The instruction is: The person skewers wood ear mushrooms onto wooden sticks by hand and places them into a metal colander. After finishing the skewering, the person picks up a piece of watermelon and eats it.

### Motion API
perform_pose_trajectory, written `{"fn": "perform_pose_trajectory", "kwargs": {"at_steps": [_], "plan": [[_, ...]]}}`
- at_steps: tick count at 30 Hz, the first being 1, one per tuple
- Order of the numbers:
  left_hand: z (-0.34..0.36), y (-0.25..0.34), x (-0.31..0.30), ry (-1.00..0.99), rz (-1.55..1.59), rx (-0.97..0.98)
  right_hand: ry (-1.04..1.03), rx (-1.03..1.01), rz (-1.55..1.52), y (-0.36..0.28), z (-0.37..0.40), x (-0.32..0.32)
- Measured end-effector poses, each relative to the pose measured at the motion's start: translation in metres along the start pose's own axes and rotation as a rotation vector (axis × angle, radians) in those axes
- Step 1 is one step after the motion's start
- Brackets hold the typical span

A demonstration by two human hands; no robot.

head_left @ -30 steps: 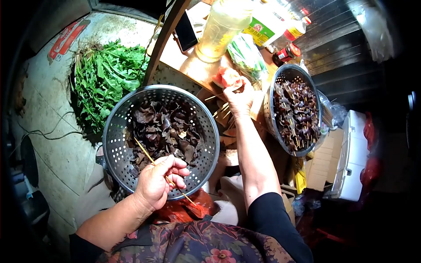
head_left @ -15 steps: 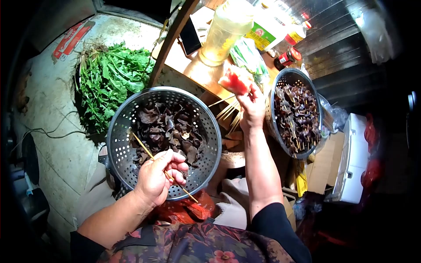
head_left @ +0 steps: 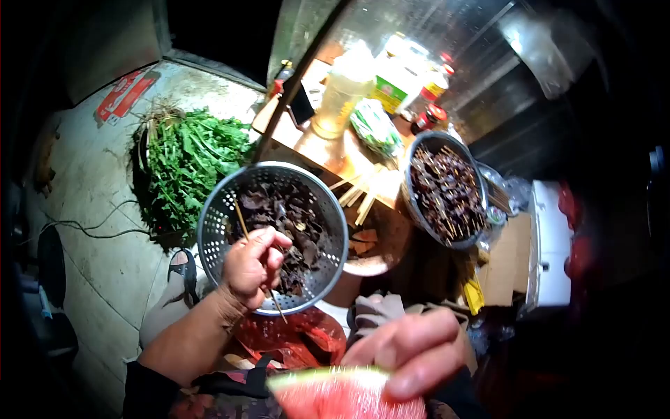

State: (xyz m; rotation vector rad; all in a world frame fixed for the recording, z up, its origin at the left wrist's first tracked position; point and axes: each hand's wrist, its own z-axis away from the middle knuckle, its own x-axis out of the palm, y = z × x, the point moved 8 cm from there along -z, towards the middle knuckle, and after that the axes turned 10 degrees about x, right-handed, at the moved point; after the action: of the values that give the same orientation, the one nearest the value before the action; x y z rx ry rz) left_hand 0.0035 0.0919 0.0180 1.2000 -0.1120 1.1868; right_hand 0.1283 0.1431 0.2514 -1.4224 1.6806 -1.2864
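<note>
My left hand [head_left: 252, 269] is closed round a thin wooden skewer [head_left: 241, 216], held slantwise over a metal colander [head_left: 331, 279]. Dark wood ear mushrooms [head_left: 296, 223] lie inside that colander. Close to the camera, at the bottom, my right hand [head_left: 412, 349] grips a slice of watermelon [head_left: 342, 394] with red flesh and a green rind edge. The slice is partly cut off by the frame's lower edge. To the right, a second colander [head_left: 408, 185] holds several skewers threaded with wood ear [head_left: 447, 185].
Leafy greens [head_left: 192, 174] lie on the floor at left. A wooden table [head_left: 307, 148] bears a large plastic jug [head_left: 345, 87], a phone [head_left: 301, 105], a bagged green vegetable [head_left: 375, 126], bottles and loose skewers [head_left: 359, 188]. A white foam box [head_left: 548, 244] stands at right; red plastic bag [head_left: 293, 335] below.
My right hand has brought the watermelon slice from above the table down towards the camera. My left hand still holds the skewer over the colander. The view has shifted.
</note>
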Motion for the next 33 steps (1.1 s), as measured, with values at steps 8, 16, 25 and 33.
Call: {"fn": "perform_pose_trajectory", "kwargs": {"at_steps": [8,16,25,33], "plan": [[0.027,-0.018,-0.001,-0.031,-0.175,0.070,0.107,-0.255,0.300,-0.081,0.090,0.022],[0.097,-0.051,0.007,-0.017,-0.193,0.055,0.396,-0.380,0.161,-0.110,0.180,0.031],[0.213,-0.027,0.033,-0.310,-0.205,0.436,1.072,-0.331,0.200,-0.115,0.237,0.060],[0.302,-0.005,0.076,-0.626,-0.312,0.568,0.351,0.029,-0.015,-0.067,0.219,0.071]]}}
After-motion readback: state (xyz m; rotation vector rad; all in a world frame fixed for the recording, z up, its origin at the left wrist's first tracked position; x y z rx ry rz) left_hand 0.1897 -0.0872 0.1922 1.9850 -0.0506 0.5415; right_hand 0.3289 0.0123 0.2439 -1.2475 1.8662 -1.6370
